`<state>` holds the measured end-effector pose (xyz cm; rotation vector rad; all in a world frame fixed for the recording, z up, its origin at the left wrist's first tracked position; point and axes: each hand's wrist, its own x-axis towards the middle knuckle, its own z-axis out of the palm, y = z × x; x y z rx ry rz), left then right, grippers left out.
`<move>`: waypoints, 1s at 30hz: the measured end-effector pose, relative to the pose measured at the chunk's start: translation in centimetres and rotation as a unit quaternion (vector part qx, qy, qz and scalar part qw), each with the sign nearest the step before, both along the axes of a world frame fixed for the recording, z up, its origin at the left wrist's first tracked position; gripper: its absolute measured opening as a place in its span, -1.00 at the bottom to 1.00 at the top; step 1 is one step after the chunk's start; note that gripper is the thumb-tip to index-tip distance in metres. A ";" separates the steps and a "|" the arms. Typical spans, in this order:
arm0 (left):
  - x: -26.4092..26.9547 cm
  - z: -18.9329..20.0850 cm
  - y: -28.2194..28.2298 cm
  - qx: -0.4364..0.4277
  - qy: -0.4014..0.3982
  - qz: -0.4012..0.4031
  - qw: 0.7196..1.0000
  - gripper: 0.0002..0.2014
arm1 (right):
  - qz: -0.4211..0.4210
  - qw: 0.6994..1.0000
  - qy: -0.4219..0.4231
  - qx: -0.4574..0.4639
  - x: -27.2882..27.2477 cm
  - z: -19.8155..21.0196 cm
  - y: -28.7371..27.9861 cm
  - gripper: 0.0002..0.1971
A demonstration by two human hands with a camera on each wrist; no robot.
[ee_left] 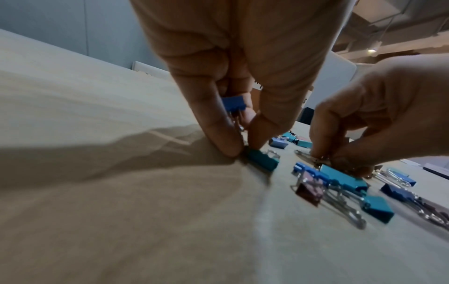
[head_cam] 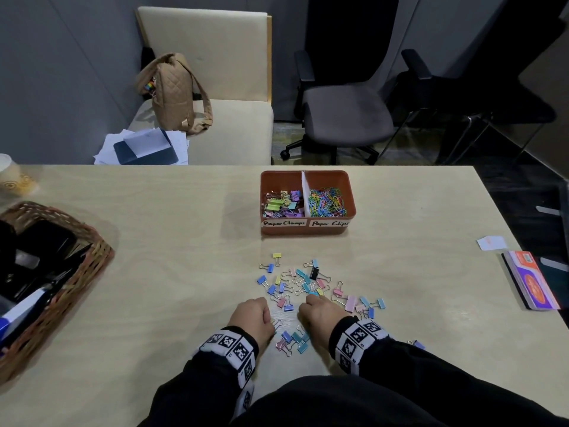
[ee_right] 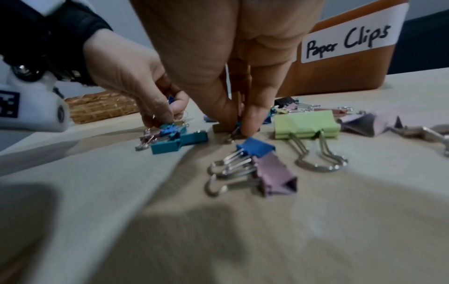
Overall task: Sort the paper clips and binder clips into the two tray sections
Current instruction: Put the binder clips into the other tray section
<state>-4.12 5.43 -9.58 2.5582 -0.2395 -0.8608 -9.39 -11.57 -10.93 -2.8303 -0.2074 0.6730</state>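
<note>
In the head view, both fists worked the binder clips strewn on the tabletop short of the tray; snagged wire handles risked dragging extra clips along. In the left wrist view, the left hand held a blue clip and pinched a teal clip, so an overfull grasp risked a drop. In the right wrist view, the right hand pinched downward among clips; which one it gripped could not be told.

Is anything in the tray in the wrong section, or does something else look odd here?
Nothing stands out. In the tray, binder clips fill the left section and paper clips the right. Binder clips still lie loose on the table near both hands, which is unfinished sorting.
</note>
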 end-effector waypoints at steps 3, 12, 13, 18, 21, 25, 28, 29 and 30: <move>0.4 0.0 0.3 -0.004 0.000 -0.001 1.000 -0.79 | -0.045 0.998 -0.014 0.038 0.5 0.3 -0.5 -0.82; 0.4 -0.8 0.1 0.000 -0.044 -0.053 0.998 -0.74 | -0.005 1.000 0.022 0.015 0.8 0.6 -0.3 -0.70; 0.3 -0.8 0.2 -0.001 -0.047 -0.049 0.998 -0.78 | -0.009 1.000 0.028 0.009 0.8 0.7 -0.2 -0.69; 0.4 -0.8 0.5 -0.013 -0.052 -0.039 0.998 -0.88 | -0.054 0.998 0.022 0.035 0.7 1.1 -0.1 -0.76; 0.5 -1.1 0.7 -0.007 -0.057 -0.049 0.997 -0.90 | -0.124 0.988 0.034 0.086 1.5 2.7 -0.6 -0.81; 0.8 -1.2 0.6 0.006 -0.062 -0.070 0.996 -0.86 | -0.219 0.962 0.020 0.162 2.8 5.3 -1.0 -0.81; 0.9 -1.1 0.4 0.017 -0.066 -0.085 0.994 -0.84 | -0.249 0.948 0.001 0.196 4.9 7.2 -1.3 -0.81; 0.9 -1.1 0.3 0.018 -0.066 -0.084 0.994 -0.81 | -0.249 0.946 -0.018 0.206 6.0 8.1 -1.2 -0.82; 0.9 -1.2 0.3 0.015 -0.066 -0.081 0.994 -0.76 | -0.248 0.942 -0.040 0.221 7.3 9.1 -1.1 -0.82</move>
